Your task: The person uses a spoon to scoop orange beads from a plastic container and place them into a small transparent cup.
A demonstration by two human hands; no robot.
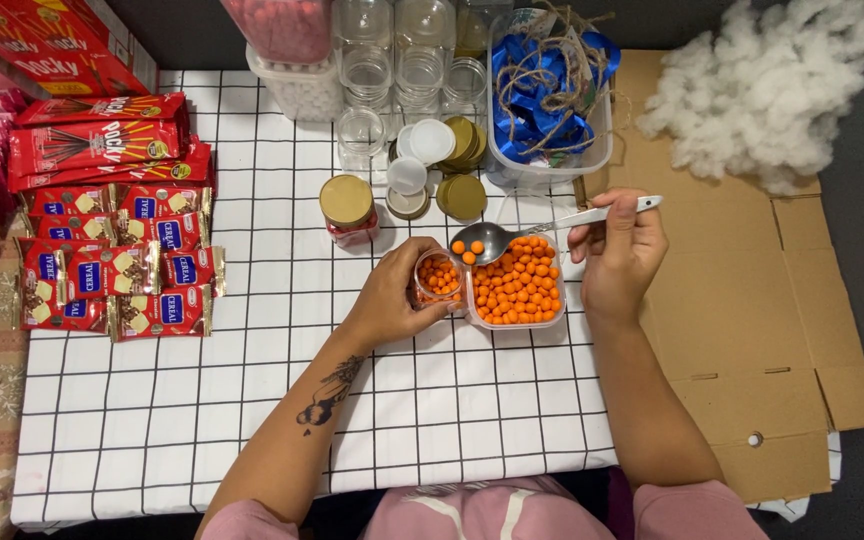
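My left hand is wrapped around a small clear jar partly filled with orange round candies. It stands right beside a clear plastic tub full of the same orange candies. My right hand holds a metal spoon by its handle. The spoon's bowl carries three orange candies and hovers above the jar's mouth and the tub's left end.
A gold-lidded jar stands left of the jar I hold. Empty jars, loose lids and a tub of blue ribbon and twine sit behind. Red snack packs lie left; white stuffing and cardboard lie right.
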